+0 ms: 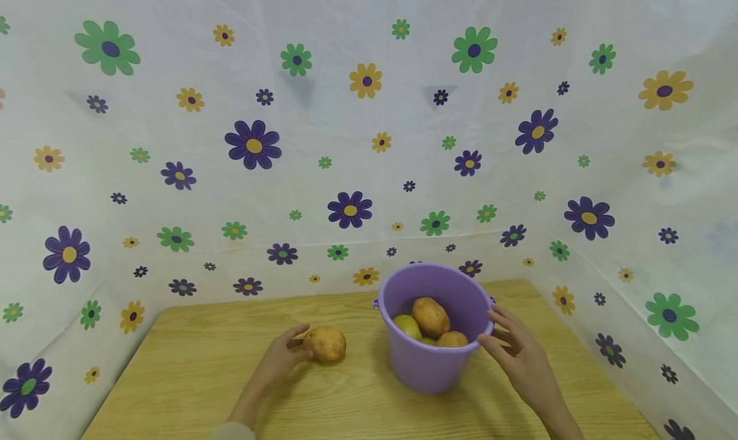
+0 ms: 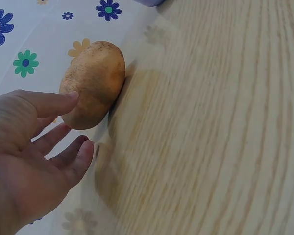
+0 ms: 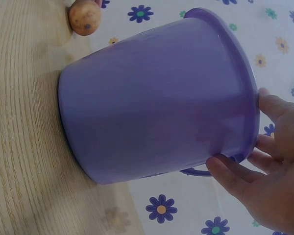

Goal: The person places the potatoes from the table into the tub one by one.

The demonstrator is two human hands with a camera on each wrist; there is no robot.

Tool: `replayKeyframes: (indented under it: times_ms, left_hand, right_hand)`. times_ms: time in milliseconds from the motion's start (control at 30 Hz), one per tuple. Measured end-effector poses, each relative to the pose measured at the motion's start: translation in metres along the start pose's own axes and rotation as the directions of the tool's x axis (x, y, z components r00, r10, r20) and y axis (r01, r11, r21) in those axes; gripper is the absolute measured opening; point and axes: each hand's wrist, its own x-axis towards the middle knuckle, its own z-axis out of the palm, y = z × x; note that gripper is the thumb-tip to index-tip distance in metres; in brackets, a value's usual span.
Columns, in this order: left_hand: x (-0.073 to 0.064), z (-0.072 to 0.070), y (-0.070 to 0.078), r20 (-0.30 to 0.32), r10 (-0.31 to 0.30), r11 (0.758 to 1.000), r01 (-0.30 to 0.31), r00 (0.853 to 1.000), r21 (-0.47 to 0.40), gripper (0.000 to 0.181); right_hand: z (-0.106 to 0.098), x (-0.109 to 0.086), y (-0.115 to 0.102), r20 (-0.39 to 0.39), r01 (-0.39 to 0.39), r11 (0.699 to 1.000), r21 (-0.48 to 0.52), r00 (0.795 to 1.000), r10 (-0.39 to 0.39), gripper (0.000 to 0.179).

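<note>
A purple bucket stands on the wooden table, holding brown potatoes and yellow-green round fruits. My right hand grips its right rim, thumb at the edge and fingers against the outer wall by the handle lug. Left of the bucket, one more potato lies on the table. Beside it is my left hand, its fingers spread loosely around the near left end. In the left wrist view the thumb overlaps the potato's side while the other fingertips stand apart below it.
The wooden table is enclosed at the back and sides by a white flower-print sheet. The bucket's handle hangs down at its outer side, close to the right fingers.
</note>
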Motion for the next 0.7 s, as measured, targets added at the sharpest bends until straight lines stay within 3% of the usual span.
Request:
replayKeyframes:
  times_ms: [333, 700]
  left_hand:
    - [0.0019, 0.0040, -0.0057, 0.005, 0.065, 0.994, -0.066, 0.998, 0.088, 0.062]
    - [0.0013, 0.0100, -0.0089, -0.021, 0.097, 0.990, -0.094, 0.995, 0.109, 0.061]
  right_hand:
    - [-0.0001, 0.0011, -0.0023, 0.002, -0.008, 1.000, -0.012, 1.000, 0.008, 0.049]
    - [0.0000, 0.0002, -0.0026, 0.007, -0.014, 1.000, -0.007, 1.000, 0.014, 0.050]
